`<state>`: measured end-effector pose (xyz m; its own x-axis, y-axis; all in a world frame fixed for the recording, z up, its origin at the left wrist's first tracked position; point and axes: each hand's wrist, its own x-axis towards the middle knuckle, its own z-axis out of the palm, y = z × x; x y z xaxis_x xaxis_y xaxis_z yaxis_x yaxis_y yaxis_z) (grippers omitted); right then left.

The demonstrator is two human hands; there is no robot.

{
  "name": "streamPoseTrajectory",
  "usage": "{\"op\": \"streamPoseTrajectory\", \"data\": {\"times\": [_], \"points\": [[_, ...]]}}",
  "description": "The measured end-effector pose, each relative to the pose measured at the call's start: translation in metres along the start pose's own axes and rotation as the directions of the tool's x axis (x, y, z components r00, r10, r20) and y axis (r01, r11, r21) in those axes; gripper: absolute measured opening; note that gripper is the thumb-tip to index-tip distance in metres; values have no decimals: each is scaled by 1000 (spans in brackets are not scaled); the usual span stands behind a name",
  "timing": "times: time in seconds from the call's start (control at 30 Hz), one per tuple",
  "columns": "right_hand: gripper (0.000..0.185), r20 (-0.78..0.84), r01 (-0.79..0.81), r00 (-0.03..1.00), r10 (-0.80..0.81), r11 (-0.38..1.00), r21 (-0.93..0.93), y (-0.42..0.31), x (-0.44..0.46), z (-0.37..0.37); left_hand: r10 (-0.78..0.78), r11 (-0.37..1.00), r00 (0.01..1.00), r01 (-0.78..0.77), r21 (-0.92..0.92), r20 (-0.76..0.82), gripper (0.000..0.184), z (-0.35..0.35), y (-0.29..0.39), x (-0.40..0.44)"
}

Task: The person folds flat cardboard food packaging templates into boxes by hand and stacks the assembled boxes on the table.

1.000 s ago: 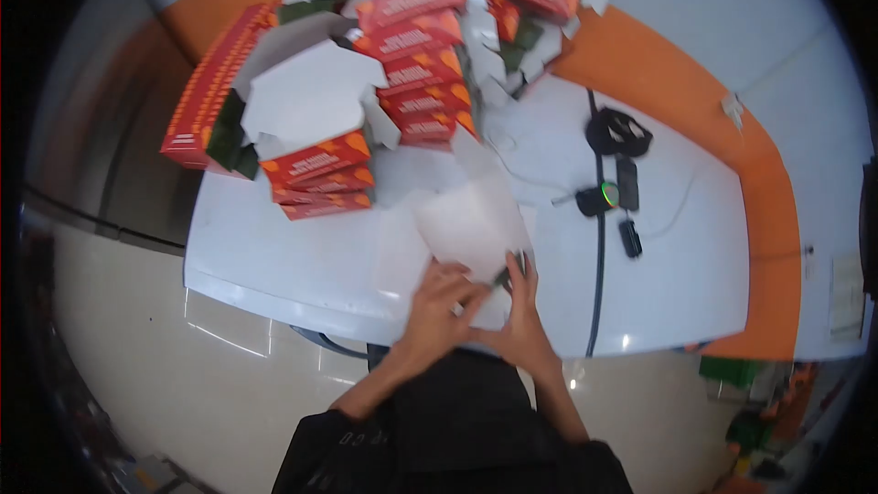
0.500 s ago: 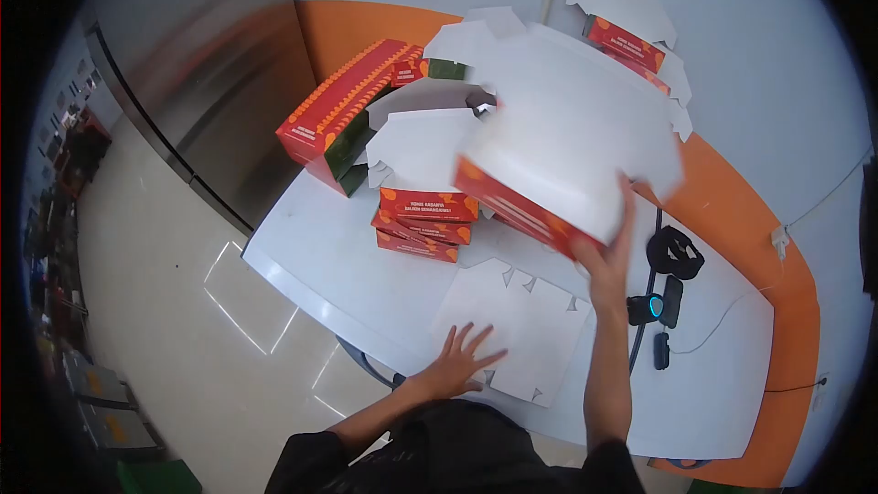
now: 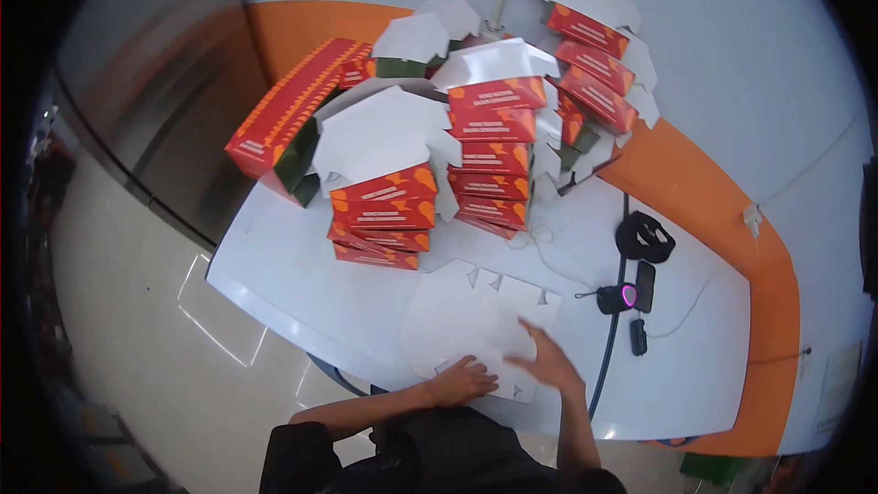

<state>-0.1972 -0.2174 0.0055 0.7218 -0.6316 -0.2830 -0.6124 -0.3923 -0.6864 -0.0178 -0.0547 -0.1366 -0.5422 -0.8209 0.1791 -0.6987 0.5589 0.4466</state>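
A flat white cardboard box blank (image 3: 457, 322) with small cut slots along its edges lies in front of me on the table. My left hand (image 3: 463, 381) rests on its near edge, fingers slightly bent and holding nothing. Over the right side of the blank is my right hand (image 3: 551, 361), thumb and fingers apart and nothing in it. Beyond the blank stand a left stack of red folded boxes (image 3: 382, 213) with white lids raised, and a taller middle stack (image 3: 491, 157) of the same kind.
More red boxes (image 3: 594, 69) are piled at the back right, and a long red carton (image 3: 294, 110) stands at the back left. On the right of the white table (image 3: 695, 357) lie a black strap (image 3: 646, 236), a small device with a lit ring (image 3: 616, 298), a phone-like black object (image 3: 646, 286) and cables.
The box that my right hand held has been let go and the left stack is taller. My right hand has come back to the blank. My left hand stays on the blank, fingers less spread.
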Motion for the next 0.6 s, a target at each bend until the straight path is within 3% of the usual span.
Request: {"op": "streamPoseTrajectory", "data": {"times": [0.07, 0.17, 0.3, 0.43, 0.57, 0.6], "points": [[92, 24, -70, 997, 74, 990, -125, 62, -62, 44, -1, 997, 1000, 0, -73, -9, 36, -8, -4, 9], [79, -102, -124, 989, 104, 968, -217, 61, -131, 82, -116, 971, 993, 120, -205, 35, 29, -24, -1, 22], [47, -414, -200, 875, 252, 966, 165, 75, -142, 122, -296, 838, 952, 300, -456, 82, 22, -42, -3, 34], [55, -529, -226, 804, 273, 962, 153, 69, -127, 119, -343, 542, 919, 361, -759, 193, 25, -36, -17, 36], [71, -463, -245, 819, 339, 936, 253, 77, -124, 111, -432, 363, 867, 420, -832, 249, 26, -29, -33, 33], [71, -466, -229, 834, 294, 954, 193, 74, -124, 108, -450, 360, 864, 408, -839, 227, 26, -31, -32, 33]]}}
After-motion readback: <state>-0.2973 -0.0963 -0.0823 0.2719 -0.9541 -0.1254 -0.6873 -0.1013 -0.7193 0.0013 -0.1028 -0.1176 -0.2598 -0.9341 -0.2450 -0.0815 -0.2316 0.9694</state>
